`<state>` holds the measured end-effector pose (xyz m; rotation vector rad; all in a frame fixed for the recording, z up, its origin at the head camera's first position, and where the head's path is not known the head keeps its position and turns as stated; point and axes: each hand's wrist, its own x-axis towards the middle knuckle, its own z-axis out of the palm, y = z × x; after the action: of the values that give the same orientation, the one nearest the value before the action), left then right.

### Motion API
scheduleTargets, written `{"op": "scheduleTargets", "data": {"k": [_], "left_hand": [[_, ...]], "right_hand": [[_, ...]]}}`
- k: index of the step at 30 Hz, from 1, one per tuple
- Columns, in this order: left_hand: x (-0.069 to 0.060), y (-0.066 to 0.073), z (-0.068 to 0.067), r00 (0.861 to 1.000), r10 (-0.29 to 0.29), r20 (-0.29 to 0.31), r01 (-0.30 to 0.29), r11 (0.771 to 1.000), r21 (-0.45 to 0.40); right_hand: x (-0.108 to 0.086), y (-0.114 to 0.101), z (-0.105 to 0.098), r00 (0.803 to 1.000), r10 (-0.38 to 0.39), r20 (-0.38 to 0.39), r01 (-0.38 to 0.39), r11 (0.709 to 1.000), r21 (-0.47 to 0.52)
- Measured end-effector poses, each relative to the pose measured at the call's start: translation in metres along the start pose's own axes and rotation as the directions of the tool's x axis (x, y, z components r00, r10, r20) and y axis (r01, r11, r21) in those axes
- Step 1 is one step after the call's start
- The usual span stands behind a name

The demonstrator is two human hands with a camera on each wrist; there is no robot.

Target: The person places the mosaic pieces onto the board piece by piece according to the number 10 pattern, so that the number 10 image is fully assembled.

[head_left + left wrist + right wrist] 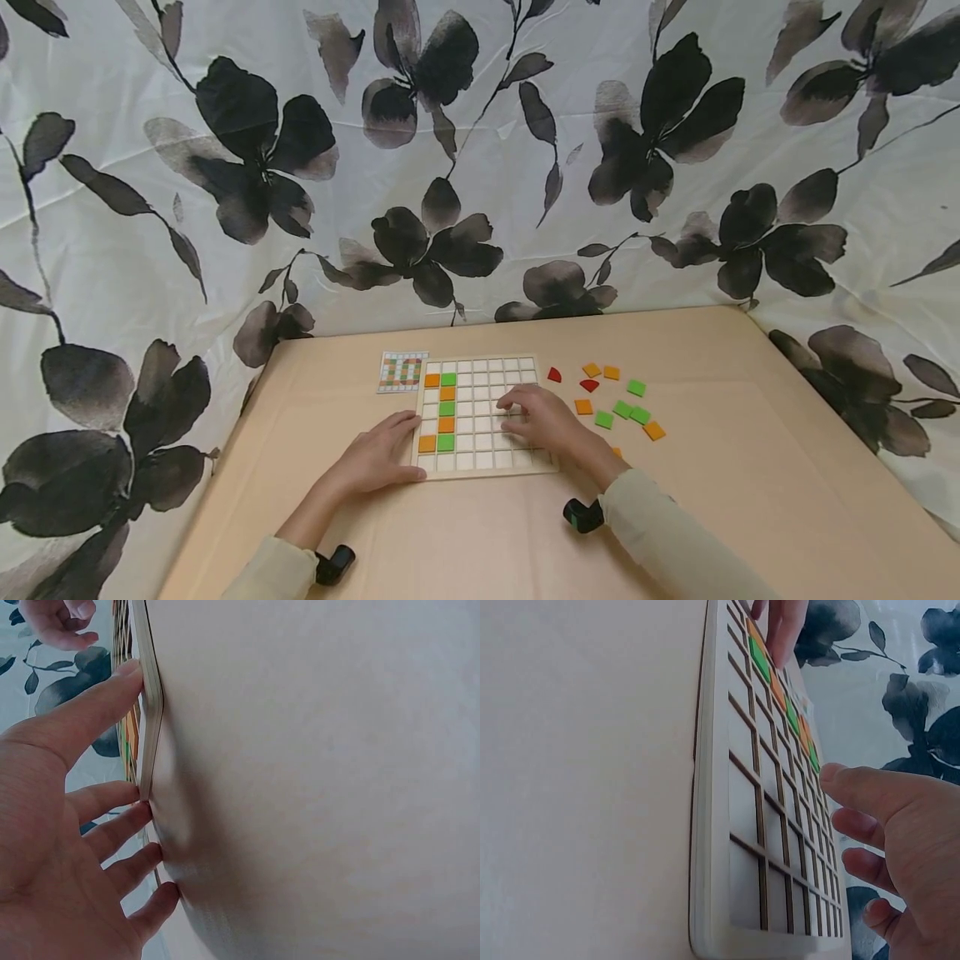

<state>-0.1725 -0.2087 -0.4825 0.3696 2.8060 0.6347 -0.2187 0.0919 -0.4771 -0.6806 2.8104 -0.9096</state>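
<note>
A white gridded board (491, 477) lies on the table, its second column filled with alternating green and orange squares (447, 408); two orange squares (427, 443) sit in the first column. My left hand (375, 457) rests at the board's left edge, thumb at the near corner; in the left wrist view the thumb and fingertips of the hand (67, 817) touch the board's side (153, 712). Over the right part of the grid is my right hand (553, 423), fingers slightly bent. The right wrist view shows this hand (922, 840) with thumb and fingers apart, nothing visible between them.
Loose orange squares (583, 407), green squares (603, 420) and two red pieces (554, 375) lie right of the board, one orange partly hidden by my right forearm. A small patterned card (400, 372) is at the board's upper left. Floral cloth (525, 167) hangs behind the table.
</note>
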Motion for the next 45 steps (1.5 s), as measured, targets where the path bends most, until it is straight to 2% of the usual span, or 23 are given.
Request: {"op": "scheduleTargets", "data": {"k": [5, 11, 22, 27, 35, 45], "left_hand": [[0.001, 0.000, -0.001, 1.000, 0.001, 0.000, -0.001, 1.000, -0.001], [0.001, 0.000, -0.002, 1.000, 0.002, -0.001, -0.002, 1.000, -0.001], [0.000, 0.000, -0.002, 1.000, 0.007, -0.004, -0.007, 1.000, 0.000], [0.000, 0.000, -0.002, 1.000, 0.004, -0.003, -0.004, 1.000, -0.004], [0.000, 0.000, -0.001, 1.000, 0.006, -0.007, -0.006, 1.000, 0.000], [-0.001, 0.001, -0.002, 1.000, 0.002, -0.006, -0.002, 1.000, -0.011]], "right_hand": [[-0.004, 0.008, -0.005, 1.000, 0.006, -0.025, -0.006, 1.000, -0.011], [-0.011, 0.023, -0.012, 0.997, 0.052, -0.055, -0.053, 0.998, -0.019], [-0.025, 0.045, -0.026, 0.981, 0.188, -0.042, -0.187, 0.982, 0.026], [-0.030, 0.058, -0.030, 0.983, 0.176, -0.053, -0.175, 0.984, 0.009], [-0.042, 0.079, -0.035, 0.984, 0.133, -0.114, -0.144, 0.986, -0.087], [-0.049, 0.091, -0.041, 0.973, 0.206, -0.104, -0.216, 0.972, -0.091]]}}
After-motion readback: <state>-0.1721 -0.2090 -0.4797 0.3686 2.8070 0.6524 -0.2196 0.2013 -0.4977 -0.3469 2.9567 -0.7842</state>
